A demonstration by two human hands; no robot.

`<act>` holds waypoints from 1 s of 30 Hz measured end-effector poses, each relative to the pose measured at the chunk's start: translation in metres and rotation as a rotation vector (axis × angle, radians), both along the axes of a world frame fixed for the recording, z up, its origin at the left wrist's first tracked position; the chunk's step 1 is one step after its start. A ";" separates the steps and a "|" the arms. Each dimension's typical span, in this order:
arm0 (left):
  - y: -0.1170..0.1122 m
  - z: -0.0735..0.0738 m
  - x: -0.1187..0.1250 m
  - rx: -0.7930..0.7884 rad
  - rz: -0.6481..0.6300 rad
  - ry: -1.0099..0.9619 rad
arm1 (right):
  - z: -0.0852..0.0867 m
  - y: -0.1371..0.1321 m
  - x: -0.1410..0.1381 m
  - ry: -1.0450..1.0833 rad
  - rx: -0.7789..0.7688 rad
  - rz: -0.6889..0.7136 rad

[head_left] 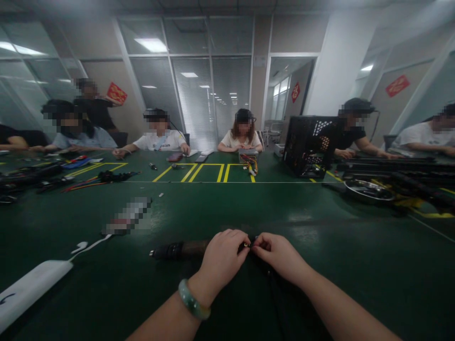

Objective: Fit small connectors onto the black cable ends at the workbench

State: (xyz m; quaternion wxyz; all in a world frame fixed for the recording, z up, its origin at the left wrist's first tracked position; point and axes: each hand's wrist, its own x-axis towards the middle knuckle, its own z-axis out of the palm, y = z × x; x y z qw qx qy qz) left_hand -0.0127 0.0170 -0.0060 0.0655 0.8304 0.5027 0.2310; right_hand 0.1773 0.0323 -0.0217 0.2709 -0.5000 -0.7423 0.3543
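A dark electric screwdriver [194, 248] lies across the green table, its metal tip pointing left. My left hand [223, 253] is closed around its rear end, thumb and index finger pinched together. A small yellowish metal part [246, 245] shows between those fingertips. Close against them, my right hand [279, 255] pinches a small dark piece that looks like the end of a black cable [275, 296]. The fingers partly hide where the two pieces meet, so whether they are joined cannot be made out. A green bangle [192, 300] circles my left wrist.
To the left, a white power strip [33, 289] with a cord lies near a blurred-out device [130, 215]. A black computer case [309, 147] stands at back right, near a metal bowl [368, 190] and black parts. Cables [106, 177] lie left. Several people sit opposite.
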 end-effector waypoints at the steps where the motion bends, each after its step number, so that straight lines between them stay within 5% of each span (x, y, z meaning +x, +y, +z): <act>1: 0.000 0.000 0.000 0.000 -0.006 -0.006 | -0.001 0.000 0.000 0.003 -0.001 -0.006; 30: -0.004 0.003 -0.001 0.042 -0.042 -0.034 | -0.001 0.000 0.001 0.087 -0.039 -0.011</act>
